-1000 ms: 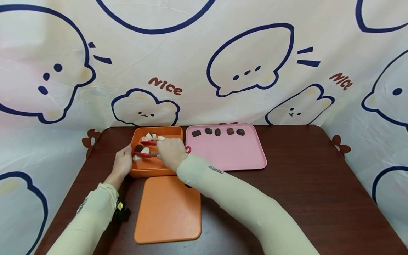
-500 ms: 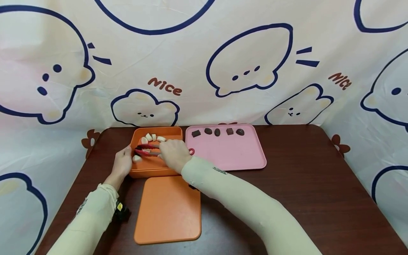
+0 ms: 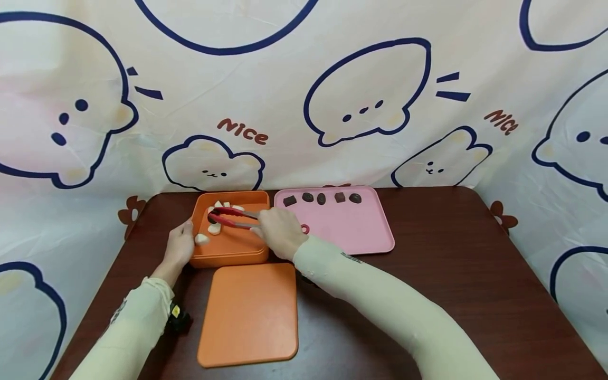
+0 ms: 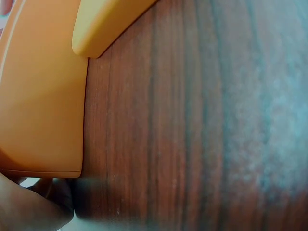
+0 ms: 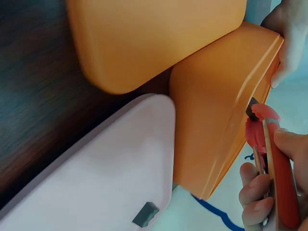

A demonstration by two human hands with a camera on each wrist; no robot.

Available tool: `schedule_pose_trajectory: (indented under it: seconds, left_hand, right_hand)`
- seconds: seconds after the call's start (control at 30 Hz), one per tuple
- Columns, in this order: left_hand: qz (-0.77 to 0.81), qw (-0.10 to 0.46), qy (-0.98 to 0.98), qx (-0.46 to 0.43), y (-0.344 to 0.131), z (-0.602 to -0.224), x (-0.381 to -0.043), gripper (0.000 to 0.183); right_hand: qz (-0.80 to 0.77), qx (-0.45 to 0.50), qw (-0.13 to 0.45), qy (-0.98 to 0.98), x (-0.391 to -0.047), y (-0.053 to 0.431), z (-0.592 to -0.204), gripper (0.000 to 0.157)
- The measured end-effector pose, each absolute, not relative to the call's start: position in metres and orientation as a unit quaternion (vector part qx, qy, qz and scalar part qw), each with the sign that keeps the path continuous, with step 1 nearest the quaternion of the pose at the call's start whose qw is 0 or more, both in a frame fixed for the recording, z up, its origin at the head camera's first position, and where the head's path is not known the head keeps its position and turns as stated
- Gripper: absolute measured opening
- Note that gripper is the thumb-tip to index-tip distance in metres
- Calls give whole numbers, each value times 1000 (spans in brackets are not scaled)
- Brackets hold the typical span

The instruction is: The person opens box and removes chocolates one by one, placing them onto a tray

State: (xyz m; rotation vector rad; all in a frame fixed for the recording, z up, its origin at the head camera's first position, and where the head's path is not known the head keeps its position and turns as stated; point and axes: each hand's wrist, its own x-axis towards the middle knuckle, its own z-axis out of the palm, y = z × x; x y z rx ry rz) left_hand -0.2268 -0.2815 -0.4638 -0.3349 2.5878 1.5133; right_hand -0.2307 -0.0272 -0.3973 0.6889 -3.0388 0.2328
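Note:
My right hand (image 3: 281,232) holds red-tipped tongs (image 3: 234,212) over the open orange box (image 3: 230,259). Between the tong tips sits a dark chocolate piece (image 5: 251,109), seen in the right wrist view as well as the head view. Several white pieces (image 3: 214,230) lie in the box, mostly towards its left and back. My left hand (image 3: 180,244) grips the box's left wall, its thumb near the rim; in the left wrist view only part of that hand shows, at the box's corner.
To the right of the box lies a pink tray (image 3: 342,229) with several dark chocolates (image 3: 339,197) in a row along its back edge. A flat orange lid (image 3: 249,316) lies in front of the box. A patterned cloth (image 3: 285,89) hangs behind the dark wooden table (image 3: 437,253).
The tongs have closed on the dark piece and lifted it off the white pieces. My right hand has moved right with it. The left hand stays at the box.

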Motion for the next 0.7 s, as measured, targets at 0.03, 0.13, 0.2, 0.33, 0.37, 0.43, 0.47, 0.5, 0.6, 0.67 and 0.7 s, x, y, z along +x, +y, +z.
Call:
schedule_pose_trajectory:
  seconds: [0.03,0.13,0.2,0.33,0.37,0.43,0.47,0.5,0.6,0.67,0.7]
  left_hand:
    - [500,62,857,-111,-281,-464,-226,63]
    - [499,58,858,-108,-282,-464,-225,63]
    - [498,54,859,-109,-282,-464,-225,63]
    - [497,60,859,-108,-282,-465,-225,62]
    - [498,62,858,-108,-282,-465,-225,62]
    - [499,66,858,-105,-283,-465,-226,62]
    - [500,65,857,-104,-282,-465,-226,62]
    - [501,65,857,-101,-282,-465,-226,62]
    - [502,64,857,-99,-282,-465,-226,62]
    - [500,62,857,-104,-282,-465,-226,62]
    - [499,61,858,-105,-282,-465,-226,62]
  right_hand:
    - [77,218,8,-973,-230,-24,-397,35]
    - [87,210,6,-974,-228,-16,-395,35]
    - [90,209,7,-974,-228,-11,-394,36]
    - [103,207,15,-973,-224,0,-394,38]
    - [106,207,17,-972,-223,2,-394,38]
    - [116,208,22,-971,-221,8,-394,38]
    - [119,210,24,-970,-219,11,-394,37]
    - [122,212,28,-969,-218,15,-394,36]
    - [135,218,41,-966,-215,25,-395,32]
    - [143,221,52,-963,-212,31,-395,31]
    - [149,223,56,-962,-211,35,-395,30]
